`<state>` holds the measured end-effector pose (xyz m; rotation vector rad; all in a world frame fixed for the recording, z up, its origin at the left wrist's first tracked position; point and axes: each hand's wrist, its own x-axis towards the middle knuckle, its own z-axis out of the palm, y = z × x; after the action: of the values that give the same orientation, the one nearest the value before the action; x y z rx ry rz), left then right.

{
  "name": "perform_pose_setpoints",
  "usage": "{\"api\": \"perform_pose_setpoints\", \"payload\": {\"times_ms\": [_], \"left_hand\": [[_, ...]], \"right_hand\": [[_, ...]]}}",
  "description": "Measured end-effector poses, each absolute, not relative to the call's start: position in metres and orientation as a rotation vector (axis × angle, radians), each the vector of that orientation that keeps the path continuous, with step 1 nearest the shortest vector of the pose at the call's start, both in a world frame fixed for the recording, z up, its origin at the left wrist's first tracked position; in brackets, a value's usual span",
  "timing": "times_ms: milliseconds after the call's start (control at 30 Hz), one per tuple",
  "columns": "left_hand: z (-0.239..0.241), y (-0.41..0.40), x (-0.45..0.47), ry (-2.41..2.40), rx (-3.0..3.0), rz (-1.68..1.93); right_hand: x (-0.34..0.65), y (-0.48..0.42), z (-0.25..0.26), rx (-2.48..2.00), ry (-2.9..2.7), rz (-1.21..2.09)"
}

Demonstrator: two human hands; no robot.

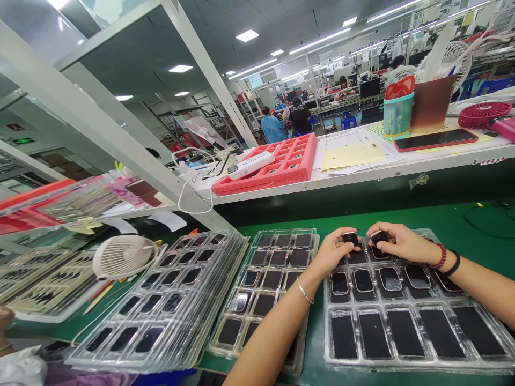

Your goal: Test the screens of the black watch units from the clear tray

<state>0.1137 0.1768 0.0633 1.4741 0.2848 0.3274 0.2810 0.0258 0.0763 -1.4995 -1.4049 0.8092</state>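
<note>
My left hand (332, 251) pinches a small black watch body (350, 238) over the far row of a clear plastic tray (406, 364). My right hand (398, 241) grips a second black watch body (379, 237) just beside it, also above the far row. The tray's middle row holds several watch bodies (363, 280), while the pockets of its near row show only dark liners. A silver bangle sits on my left wrist and bead bracelets on my right.
Two more clear trays (277, 236) and a stack of trays (169, 343) lie to the left on the green mat. A small white fan (123, 256) stands further left. A raised shelf carries a red foam tray (281, 171), papers and a phone (436, 139). People work at benches far behind.
</note>
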Motion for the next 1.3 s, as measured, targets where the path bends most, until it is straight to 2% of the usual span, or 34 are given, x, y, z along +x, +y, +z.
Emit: {"api": "perform_pose_setpoints", "payload": {"times_ms": [900,1133,1300], "left_hand": [[0.064,0.176,0.118,0.283,1.439,0.287],[0.06,0.167,0.124,0.277,1.367,0.245],[0.066,0.143,0.129,0.329,1.187,0.35]], "right_hand": [[0.282,0.025,0.074,-1.501,-1.48,0.773],[0.28,0.018,0.073,-1.523,-1.499,0.662],[0.291,-0.003,0.066,-1.48,-1.454,0.76]]}}
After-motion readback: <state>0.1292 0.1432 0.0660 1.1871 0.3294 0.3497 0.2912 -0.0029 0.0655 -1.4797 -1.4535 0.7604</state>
